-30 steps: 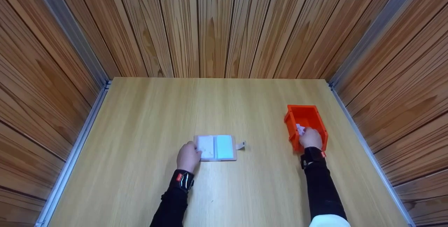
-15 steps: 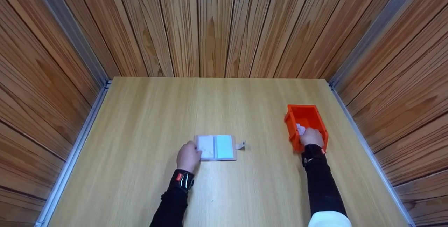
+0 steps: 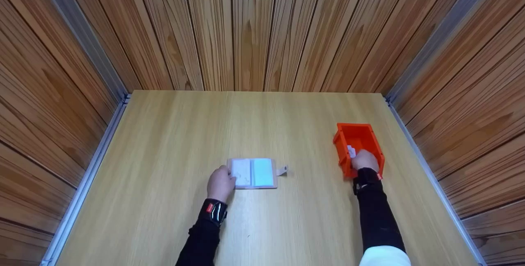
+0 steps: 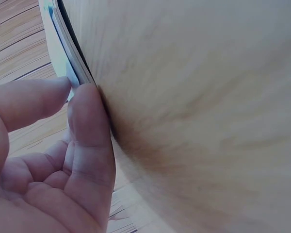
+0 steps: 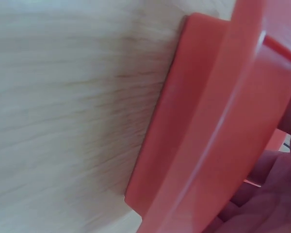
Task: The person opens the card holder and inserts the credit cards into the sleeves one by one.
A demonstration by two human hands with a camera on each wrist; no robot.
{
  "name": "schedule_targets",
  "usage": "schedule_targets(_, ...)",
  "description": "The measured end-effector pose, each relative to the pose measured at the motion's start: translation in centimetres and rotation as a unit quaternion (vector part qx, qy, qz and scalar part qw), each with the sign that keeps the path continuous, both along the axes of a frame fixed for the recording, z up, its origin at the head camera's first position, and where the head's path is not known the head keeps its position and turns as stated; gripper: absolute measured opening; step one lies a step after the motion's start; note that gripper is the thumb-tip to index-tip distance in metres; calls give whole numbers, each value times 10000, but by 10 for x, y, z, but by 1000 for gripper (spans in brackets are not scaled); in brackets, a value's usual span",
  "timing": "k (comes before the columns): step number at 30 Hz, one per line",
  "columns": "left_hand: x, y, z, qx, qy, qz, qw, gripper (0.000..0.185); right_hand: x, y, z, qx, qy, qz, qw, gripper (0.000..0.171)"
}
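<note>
A small open booklet (image 3: 262,172) with a snap strap lies on the table in the head view, a pale page on its left half and a light blue one on its right. My left hand (image 3: 221,184) pinches its left edge between thumb and index finger, as the left wrist view shows from the side. Far to the right, my right hand (image 3: 365,161) reaches down inside an orange bin (image 3: 359,132). A pale, whitish piece (image 3: 351,151) shows beside those fingers. The bin wall hides most of the fingertips in the right wrist view, so I cannot tell what they grip.
The wooden table (image 3: 254,122) is bordered by metal rails (image 3: 98,163) at the sides and plank walls (image 3: 246,32) behind and beside it. The bin stands near the right rail, its front wall close under my right wrist.
My right hand shifts very slightly inside the bin, and the pale piece beside it changes its outline. The left hand and booklet stay where they were.
</note>
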State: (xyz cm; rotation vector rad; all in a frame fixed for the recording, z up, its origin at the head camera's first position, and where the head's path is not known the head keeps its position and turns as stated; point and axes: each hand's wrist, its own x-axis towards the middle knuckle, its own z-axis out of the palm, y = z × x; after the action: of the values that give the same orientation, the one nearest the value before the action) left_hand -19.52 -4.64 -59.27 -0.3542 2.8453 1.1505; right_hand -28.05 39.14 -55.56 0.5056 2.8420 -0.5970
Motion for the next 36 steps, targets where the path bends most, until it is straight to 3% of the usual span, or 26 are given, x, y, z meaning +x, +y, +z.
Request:
schedule_targets(20,-1,-1,0,-35,75,-40,10000,15,0,4,-2,-46,242,195,9995,32)
schedule_targets(29,1,-2,0,-273,358,-113,9989,16,-1,5,-2,-57,120,129,9998,23)
schedule_targets(36,0,-1,0,-178,218,-86,9996,15,0,6,-3,-196,331,12,9993,41)
